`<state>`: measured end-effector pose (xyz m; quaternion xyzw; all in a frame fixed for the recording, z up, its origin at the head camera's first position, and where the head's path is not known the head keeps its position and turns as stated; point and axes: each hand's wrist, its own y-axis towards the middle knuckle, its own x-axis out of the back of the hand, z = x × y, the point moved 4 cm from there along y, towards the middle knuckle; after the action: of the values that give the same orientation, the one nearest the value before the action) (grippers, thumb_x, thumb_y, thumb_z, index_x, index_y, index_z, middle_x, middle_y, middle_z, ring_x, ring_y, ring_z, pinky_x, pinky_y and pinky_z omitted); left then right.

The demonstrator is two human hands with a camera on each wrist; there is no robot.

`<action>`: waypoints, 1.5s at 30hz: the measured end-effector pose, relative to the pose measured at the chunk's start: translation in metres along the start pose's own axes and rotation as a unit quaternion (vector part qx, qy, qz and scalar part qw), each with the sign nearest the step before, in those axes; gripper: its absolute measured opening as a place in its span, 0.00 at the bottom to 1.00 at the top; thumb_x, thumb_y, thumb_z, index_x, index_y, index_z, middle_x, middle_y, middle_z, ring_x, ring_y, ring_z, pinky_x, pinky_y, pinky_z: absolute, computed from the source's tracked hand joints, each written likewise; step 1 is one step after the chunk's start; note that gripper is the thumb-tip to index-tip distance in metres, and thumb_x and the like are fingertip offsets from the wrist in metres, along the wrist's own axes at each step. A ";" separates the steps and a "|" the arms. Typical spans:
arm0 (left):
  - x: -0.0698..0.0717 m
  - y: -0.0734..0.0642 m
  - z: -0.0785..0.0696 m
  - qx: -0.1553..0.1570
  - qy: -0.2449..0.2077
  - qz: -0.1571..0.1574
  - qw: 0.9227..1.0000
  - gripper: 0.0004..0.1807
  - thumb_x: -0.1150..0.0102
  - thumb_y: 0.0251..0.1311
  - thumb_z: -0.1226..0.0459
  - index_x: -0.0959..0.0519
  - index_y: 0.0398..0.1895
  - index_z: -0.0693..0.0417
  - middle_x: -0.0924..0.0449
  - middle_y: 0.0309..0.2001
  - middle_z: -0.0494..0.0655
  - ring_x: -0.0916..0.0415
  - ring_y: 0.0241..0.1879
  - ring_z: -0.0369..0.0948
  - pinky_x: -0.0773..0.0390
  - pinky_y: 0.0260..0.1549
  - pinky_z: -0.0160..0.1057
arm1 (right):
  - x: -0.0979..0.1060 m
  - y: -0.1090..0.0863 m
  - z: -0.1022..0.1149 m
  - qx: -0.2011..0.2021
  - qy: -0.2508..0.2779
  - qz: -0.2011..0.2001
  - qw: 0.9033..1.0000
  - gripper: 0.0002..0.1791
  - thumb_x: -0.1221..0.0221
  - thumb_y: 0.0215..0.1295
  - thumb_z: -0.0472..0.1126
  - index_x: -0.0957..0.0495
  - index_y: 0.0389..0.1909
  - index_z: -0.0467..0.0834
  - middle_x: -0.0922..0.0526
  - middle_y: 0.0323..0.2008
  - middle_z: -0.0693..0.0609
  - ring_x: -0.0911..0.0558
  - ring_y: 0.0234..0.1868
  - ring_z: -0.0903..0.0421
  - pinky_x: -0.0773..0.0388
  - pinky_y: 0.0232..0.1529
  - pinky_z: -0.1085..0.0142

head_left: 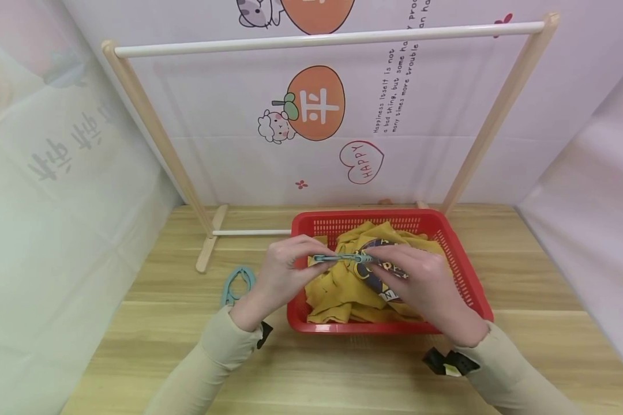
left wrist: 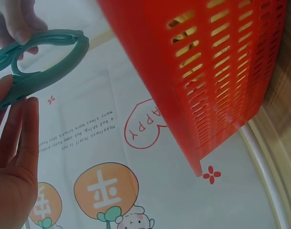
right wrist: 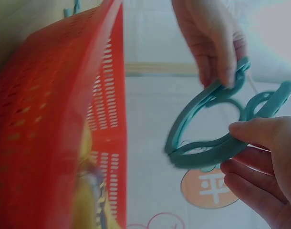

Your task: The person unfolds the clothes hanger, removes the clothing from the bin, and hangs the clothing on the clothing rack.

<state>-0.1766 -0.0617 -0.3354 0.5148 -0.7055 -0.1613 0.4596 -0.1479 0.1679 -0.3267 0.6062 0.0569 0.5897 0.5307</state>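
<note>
Over the red basket (head_left: 384, 328), my left hand (head_left: 282, 268) and right hand (head_left: 423, 276) hold a teal plastic folding hanger (head_left: 342, 257) between them. From the head view it appears edge-on as a thin bar. Each hand pinches one side of the hanger between thumb and fingers. The right wrist view shows its two curved arms (right wrist: 202, 157) meeting at a bend, with a rounded opening between them. Below the hands, mustard-yellow clothing (head_left: 337, 291) with a dark printed patch lies crumpled inside the basket.
Another teal hanger (head_left: 239, 282) lies on the wooden table (head_left: 150, 323), left of the basket and partly hidden by my left arm. A wooden rack with a white top rail (head_left: 332, 39) stands behind the basket. Printed white cloth (head_left: 213, 115) hangs behind it.
</note>
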 end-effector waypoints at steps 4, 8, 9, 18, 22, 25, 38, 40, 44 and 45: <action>-0.001 0.001 0.000 0.009 0.016 0.014 1.000 0.10 0.23 0.53 0.71 0.11 0.39 0.56 0.14 0.38 0.42 0.19 0.38 0.33 0.18 0.40 0.34 | -0.001 0.006 0.005 0.004 0.013 0.005 1.000 0.28 0.46 0.73 0.62 0.12 0.46 0.43 0.11 0.41 0.51 0.11 0.39 0.53 0.14 0.36 0.58; -0.001 0.003 0.000 0.009 0.026 0.018 0.999 0.09 0.24 0.54 0.70 0.11 0.39 0.56 0.14 0.37 0.41 0.20 0.38 0.33 0.19 0.39 0.33 | -0.001 0.009 0.005 -0.002 0.021 0.013 1.000 0.16 0.32 0.67 0.51 0.12 0.44 0.43 0.11 0.39 0.52 0.12 0.37 0.56 0.14 0.36 0.60; 0.000 0.003 0.001 0.006 0.026 0.015 1.000 0.09 0.23 0.54 0.70 0.11 0.39 0.56 0.14 0.37 0.41 0.20 0.38 0.33 0.19 0.39 0.32 | 0.000 0.009 0.004 -0.006 0.022 0.014 1.000 0.14 0.28 0.64 0.47 0.12 0.44 0.43 0.11 0.39 0.53 0.12 0.37 0.56 0.14 0.36 0.61; 0.011 0.005 0.009 0.012 -0.014 -0.036 0.999 0.10 0.23 0.51 0.74 0.11 0.37 0.56 0.12 0.36 0.43 0.16 0.35 0.37 0.16 0.36 0.35 | 0.013 0.007 -0.011 -0.091 0.014 0.020 0.996 0.21 0.19 0.45 0.32 0.13 0.42 0.44 0.11 0.37 0.55 0.12 0.36 0.58 0.14 0.34 0.62; 0.015 0.002 0.019 0.071 -0.062 -0.045 0.995 0.10 0.24 0.53 0.73 0.10 0.38 0.56 0.11 0.36 0.42 0.16 0.33 0.38 0.16 0.34 0.39 | 0.018 0.007 -0.021 -0.117 0.010 0.018 0.993 0.20 0.20 0.45 0.31 0.13 0.41 0.45 0.11 0.36 0.55 0.12 0.34 0.57 0.16 0.33 0.68; 0.019 0.000 0.028 0.126 -0.105 -0.062 0.984 0.08 0.25 0.55 0.71 0.10 0.38 0.56 0.11 0.35 0.42 0.16 0.31 0.41 0.15 0.34 0.42 | 0.021 0.006 -0.031 -0.134 0.025 0.012 0.991 0.18 0.21 0.47 0.30 0.12 0.39 0.46 0.11 0.35 0.56 0.12 0.33 0.58 0.16 0.34 0.71; 0.034 -0.006 0.060 0.223 -0.208 -0.100 0.947 0.07 0.28 0.59 0.71 0.13 0.40 0.63 0.12 0.37 0.50 0.16 0.36 0.58 0.14 0.37 0.41 | 0.031 0.005 -0.064 -0.246 0.064 0.048 0.966 0.07 0.23 0.56 0.38 0.10 0.35 0.48 0.11 0.33 0.56 0.13 0.33 0.59 0.18 0.33 0.75; 0.035 -0.006 0.064 0.230 -0.211 -0.103 0.945 0.07 0.28 0.60 0.70 0.13 0.40 0.62 0.12 0.37 0.50 0.17 0.37 0.59 0.14 0.39 0.42 | 0.030 0.006 -0.066 -0.254 0.066 0.058 0.963 0.07 0.23 0.56 0.39 0.10 0.35 0.48 0.11 0.33 0.56 0.13 0.33 0.58 0.18 0.33 0.75; 0.036 -0.007 0.070 0.245 -0.221 -0.112 0.937 0.06 0.28 0.60 0.69 0.12 0.40 0.58 0.12 0.37 0.49 0.16 0.38 0.52 0.15 0.42 0.45 | 0.029 0.006 -0.072 -0.267 0.071 0.076 0.958 0.07 0.24 0.58 0.42 0.10 0.36 0.47 0.11 0.33 0.54 0.14 0.31 0.56 0.18 0.31 0.73; 0.036 -0.007 0.071 0.247 -0.226 -0.115 0.935 0.06 0.28 0.60 0.69 0.12 0.40 0.58 0.12 0.37 0.50 0.16 0.38 0.50 0.15 0.43 0.46 | 0.029 0.005 -0.074 -0.274 0.075 0.079 0.955 0.08 0.24 0.58 0.43 0.10 0.36 0.47 0.12 0.33 0.54 0.15 0.31 0.56 0.18 0.31 0.72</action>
<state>-0.2314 -0.1132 -0.3605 0.6400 -0.7440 -0.1456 0.1249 -0.1998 0.2283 -0.3235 0.3938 -0.1155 0.6667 0.6222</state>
